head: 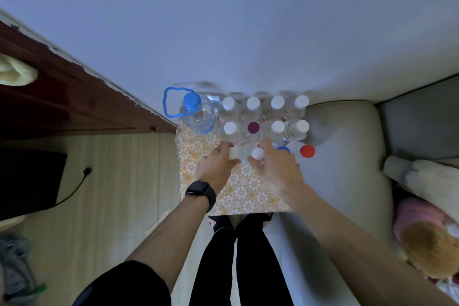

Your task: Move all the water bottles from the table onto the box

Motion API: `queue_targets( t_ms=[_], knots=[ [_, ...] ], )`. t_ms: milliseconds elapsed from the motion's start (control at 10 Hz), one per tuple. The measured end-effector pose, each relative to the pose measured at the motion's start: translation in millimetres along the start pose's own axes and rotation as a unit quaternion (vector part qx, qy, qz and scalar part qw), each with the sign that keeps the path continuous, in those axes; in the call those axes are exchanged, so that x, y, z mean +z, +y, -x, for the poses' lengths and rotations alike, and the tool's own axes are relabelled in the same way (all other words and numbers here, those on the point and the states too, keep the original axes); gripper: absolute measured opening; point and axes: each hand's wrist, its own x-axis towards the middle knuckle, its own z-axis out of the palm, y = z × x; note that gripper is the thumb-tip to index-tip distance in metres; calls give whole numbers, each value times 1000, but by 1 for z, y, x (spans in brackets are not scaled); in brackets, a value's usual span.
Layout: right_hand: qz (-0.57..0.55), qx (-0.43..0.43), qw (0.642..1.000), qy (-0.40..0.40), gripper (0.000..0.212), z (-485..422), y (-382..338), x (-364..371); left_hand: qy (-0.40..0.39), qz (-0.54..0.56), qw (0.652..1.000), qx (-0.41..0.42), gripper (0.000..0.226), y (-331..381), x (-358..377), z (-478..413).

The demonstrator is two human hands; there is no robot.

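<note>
1. The water bottles (277, 127) are small, round and made of clear plastic. Most have a white screw cap. They stand upright in tight rows on a flower-patterned surface (244, 195). I cannot tell if this surface is the box or the tabletop.
2. The purple-capped bottle (253, 127) stands at 12 o'clock from the hands, in the middle row.
3. The red-capped bottle (307, 151) is at 3 o'clock from the right hand (273, 169). The blue-capped bottle (283, 149) is between them and is partly hidden by the fingers.
4. The large bottle (198, 117) stands at 10 o'clock from the hands. It is clear and wide, with a blue cap and a thin blue loop handle.
5. The surface is flat with straight edges and has an orange and white flower print.
6. The left hand (217, 165) curls its fingers around the left white-capped bottle (233, 153), near its top.
7. The right hand grasps the right white-capped bottle (257, 153) in the same way.
8. These two bottles stand side by side in the nearest row, at 6 o'clock of the group.
9. A black watch (202, 192) is on the left wrist.
10. A pale wooden floor (111, 181) lies at 9 o'clock and a grey cushion (347, 156) at 3 o'clock.
</note>
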Motion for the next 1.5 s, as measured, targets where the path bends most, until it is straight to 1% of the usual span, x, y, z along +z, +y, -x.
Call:
queue_targets(
  t_ms=[100, 200, 300, 400, 500, 700, 800, 1000, 1100, 1200, 1400, 1500],
  knots=[
    [30, 6, 999, -8, 44, -9, -4, 10, 10, 48, 999, -5, 40, -6, 1, 2],
    [54, 15, 998, -12, 50, -14, -6, 17, 5, 103, 995, -15, 53, -16, 5, 6],
    [93, 8, 995, -21, 48, -15, -4, 19, -13, 135, 990, -30, 65, -19, 8, 7],
    [87, 8, 996, -21, 43, -15, -1, 19, -3, 183, 982, -52, 53, -14, 11, 2],
    [95, 17, 995, -17, 40, -12, 1, 17, 1, 194, 979, -68, 49, -11, 13, -1],
    [76, 19, 997, -4, 43, -8, 2, 25, 6, 203, 976, -73, 51, -12, 12, -5],
    [59, 19, 998, 1, 40, -10, 2, 23, 4, 211, 974, -77, 49, -12, 8, -7],
    [38, 33, 999, 4, 40, -16, 3, 20, 4, 267, 959, -99, 50, -9, 9, 0],
    [44, 31, 998, -14, 42, -13, -1, 12, -16, 258, 961, -93, 53, -5, 2, 1],
    [31, 34, 999, -13, 48, 1, -5, 3, -35, 230, 969, -85, 56, -1, -4, 4],
    [13, 46, 999, -14, 45, 57, -8, -27, -42, 174, 983, -52, 61, 15, -32, 36],
    [-31, 43, 999, -8, 45, 87, -6, -32, -62, 129, 989, -32, 59, 23, -47, 64]
  ],
)
